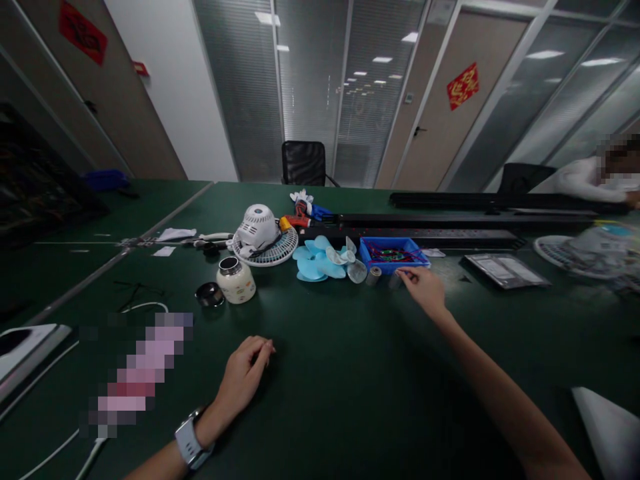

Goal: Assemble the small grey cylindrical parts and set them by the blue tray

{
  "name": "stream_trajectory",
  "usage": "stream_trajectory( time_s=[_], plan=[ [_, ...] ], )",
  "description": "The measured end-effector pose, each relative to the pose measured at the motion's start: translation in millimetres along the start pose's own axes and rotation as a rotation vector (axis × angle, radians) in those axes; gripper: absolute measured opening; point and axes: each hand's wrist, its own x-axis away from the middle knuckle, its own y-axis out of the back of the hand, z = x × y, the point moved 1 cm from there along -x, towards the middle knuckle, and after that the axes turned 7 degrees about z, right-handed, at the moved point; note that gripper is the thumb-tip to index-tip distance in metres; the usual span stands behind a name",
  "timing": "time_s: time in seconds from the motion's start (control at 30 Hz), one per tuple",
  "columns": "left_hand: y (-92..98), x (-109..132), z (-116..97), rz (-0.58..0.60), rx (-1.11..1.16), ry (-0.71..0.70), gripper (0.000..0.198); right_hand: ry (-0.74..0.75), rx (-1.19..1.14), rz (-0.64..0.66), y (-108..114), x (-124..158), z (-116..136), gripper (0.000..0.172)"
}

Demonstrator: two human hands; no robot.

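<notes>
In the head view, the right hand (425, 288) reaches out to the far middle of the table. Its fingertips (406, 272) are drawn together at the near rim of a shallow blue plastic tray (387, 266) that holds a tangle of coloured wires. Whether they pinch anything cannot be told. A small grey metal cylinder (373, 275) stands just left of those fingers, close against the tray.

The tray looks light and stiff with thin walls, and would probably slide easily on the table. Its rim seems the best place to grip it. The cylinder looks hard and smooth and likely to roll, so it is best pinched across its sides.

The left hand (244, 373) rests near on the table, fingers loosely curled and holding nothing, with a grey wristwatch (191, 443) on its wrist.

The dark green matte table (350, 373) is flat. Left of the tray lie a pale blue plastic fan blade (315, 261), a white fan motor on a round wire grille (260, 233), and an open cream jar (236, 280) beside its black lid (210, 294).

Beyond the table are a black chair (303, 162), glass partitions with blinds, and a co-worker's sleeve (575, 180) at far right.
</notes>
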Motion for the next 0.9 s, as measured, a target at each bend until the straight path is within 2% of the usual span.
stream_trajectory(
  time_s=[0.23, 0.43, 0.53, 0.6, 0.73, 0.9],
  plan=[
    [-0.3, 0.2, 1.9, 0.023, -0.009, 0.009, 0.037, 0.002, 0.044, -0.039, -0.2, -0.2, 2.3, 0.041],
    [-0.6, 0.3, 0.1, 0.016, -0.01, -0.005, 0.036, -0.023, 0.107, 0.019, 1.7, -2.1, -2.4, 0.036],
    [-0.7, -0.6, 0.0, 0.019, -0.007, -0.012, 0.036, 0.05, 0.133, -0.104, 5.0, 4.7, 9.1, 0.039],
    [-1.1, -1.0, 1.1, 0.024, -0.008, -0.015, 0.036, 0.146, 0.097, -0.13, 3.3, 9.6, 24.2, 0.043],
    [-1.8, -0.9, 2.9, 0.033, -0.022, -0.012, 0.035, 0.271, 0.024, 0.042, -13.3, 9.2, 54.0, 0.045],
    [-2.1, -0.4, 1.4, 0.042, -0.033, -0.024, 0.038, 0.22, 0.031, 0.105, -34.1, -7.1, 59.2, 0.04]
  ],
)
